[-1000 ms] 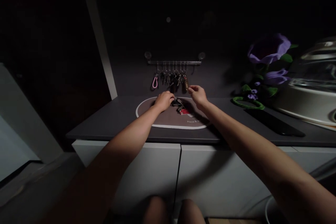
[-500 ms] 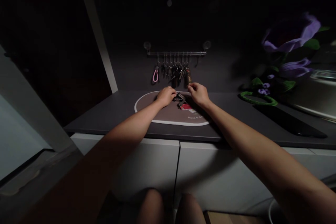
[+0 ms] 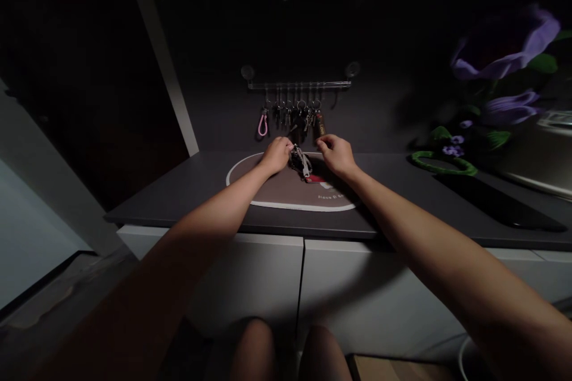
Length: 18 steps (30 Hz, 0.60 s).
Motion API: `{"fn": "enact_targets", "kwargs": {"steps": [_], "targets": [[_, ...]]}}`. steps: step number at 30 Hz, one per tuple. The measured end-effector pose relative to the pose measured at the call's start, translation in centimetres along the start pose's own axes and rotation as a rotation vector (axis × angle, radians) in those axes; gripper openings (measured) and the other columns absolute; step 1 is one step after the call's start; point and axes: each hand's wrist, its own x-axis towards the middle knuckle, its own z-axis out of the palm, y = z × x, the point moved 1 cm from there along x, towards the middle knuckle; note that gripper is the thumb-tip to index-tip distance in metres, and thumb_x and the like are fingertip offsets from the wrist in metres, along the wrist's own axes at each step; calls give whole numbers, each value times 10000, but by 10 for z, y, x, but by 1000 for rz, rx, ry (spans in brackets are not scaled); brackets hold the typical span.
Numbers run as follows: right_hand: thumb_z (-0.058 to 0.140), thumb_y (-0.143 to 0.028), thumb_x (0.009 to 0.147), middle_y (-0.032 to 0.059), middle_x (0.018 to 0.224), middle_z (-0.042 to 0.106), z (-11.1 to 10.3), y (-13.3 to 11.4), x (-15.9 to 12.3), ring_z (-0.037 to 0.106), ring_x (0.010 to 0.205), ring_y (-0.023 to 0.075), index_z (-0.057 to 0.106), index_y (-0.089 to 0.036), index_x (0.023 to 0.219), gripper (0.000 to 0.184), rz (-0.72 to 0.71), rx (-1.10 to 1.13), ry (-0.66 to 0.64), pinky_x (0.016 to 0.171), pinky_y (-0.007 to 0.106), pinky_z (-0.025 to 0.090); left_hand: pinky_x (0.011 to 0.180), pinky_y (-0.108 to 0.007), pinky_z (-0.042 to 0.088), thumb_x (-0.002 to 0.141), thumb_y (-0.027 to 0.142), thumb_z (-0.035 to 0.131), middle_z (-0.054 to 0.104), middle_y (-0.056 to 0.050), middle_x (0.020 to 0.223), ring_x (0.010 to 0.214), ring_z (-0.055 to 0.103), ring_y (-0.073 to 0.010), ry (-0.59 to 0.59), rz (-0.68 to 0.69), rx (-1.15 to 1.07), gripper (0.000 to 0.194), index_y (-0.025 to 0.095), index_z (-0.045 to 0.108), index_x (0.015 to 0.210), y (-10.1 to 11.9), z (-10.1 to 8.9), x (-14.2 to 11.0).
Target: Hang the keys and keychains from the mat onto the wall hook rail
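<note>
My left hand (image 3: pixel 277 155) pinches the top of a key bunch (image 3: pixel 301 161), lifting part of it above the brown mat (image 3: pixel 277 190). Metal pieces dangle from the fingertips, and a red tag (image 3: pixel 315 178) lies on the mat below them. To the right, my right hand (image 3: pixel 338 153) has its thumb and fingers closed just under a brown fob lettered "Love" (image 3: pixel 322 125). Whether those fingers grip the fob or something small is hidden. Behind both hands, several sets of keys (image 3: pixel 307 119) and a pink loop strap (image 3: pixel 263 124) hang from a clear hook rail (image 3: pixel 299 85).
The dark countertop (image 3: pixel 179 190) ends above white cabinet doors (image 3: pixel 250 274). On the right are a black flat object (image 3: pixel 496 199), a green fuzzy ring (image 3: pixel 469 166), purple flowers (image 3: pixel 512 108) and a pale rounded container (image 3: pixel 545 155). A pale upright panel edge (image 3: pixel 165 65) stands at left.
My left hand has risen slightly, and the keys under it now hang more upright. My right hand stays by the "Love" fob. The view has shifted a little.
</note>
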Motion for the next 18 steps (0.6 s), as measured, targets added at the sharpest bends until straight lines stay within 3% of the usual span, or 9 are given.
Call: {"fn": "enact_targets", "kwargs": {"steps": [18], "targets": [[572, -371, 737, 46, 814, 634, 1, -27, -11, 538, 705, 130, 628, -158, 892, 269, -176, 61, -102, 687, 251, 408, 828, -258, 370, 873, 243, 394, 571, -68, 917, 898, 497, -141, 206, 78, -42, 194, 147, 552, 816, 11, -25, 3]]}}
